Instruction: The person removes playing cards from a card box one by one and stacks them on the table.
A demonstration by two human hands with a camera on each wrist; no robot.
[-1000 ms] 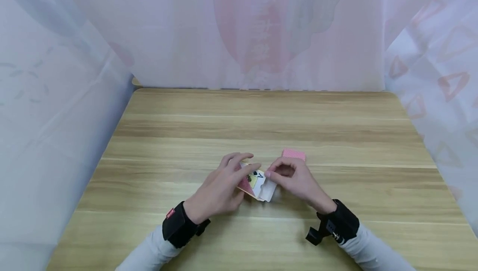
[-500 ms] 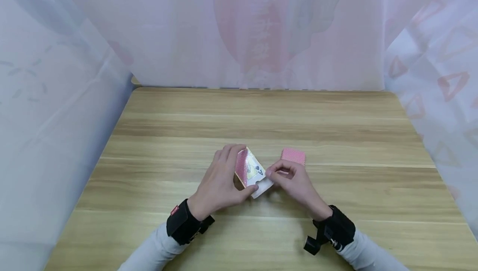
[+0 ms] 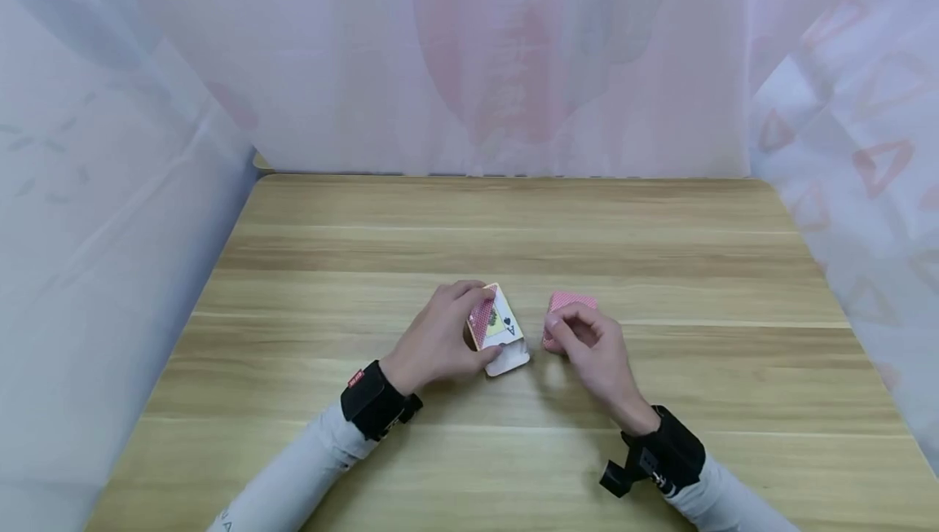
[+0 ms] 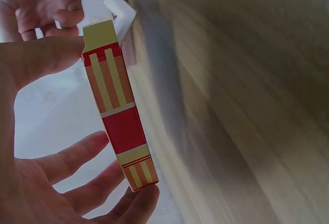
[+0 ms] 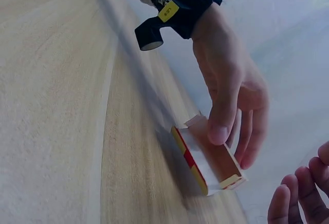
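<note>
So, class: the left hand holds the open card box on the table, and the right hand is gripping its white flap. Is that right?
Not quite. The left hand does hold the open card box on the table, but the right hand is off the white flap; it sits apart, by the pink deck. The head view shows the gap.

Wooden table point(image 3: 513, 467), pale patterned curtains point(image 3: 513, 59) on three sides.

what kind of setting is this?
Likely a staged recording booth, not a home: a bare wooden table walled in by translucent printed curtains, and black camera straps on both wrists. The left hand holds a card box.
</note>
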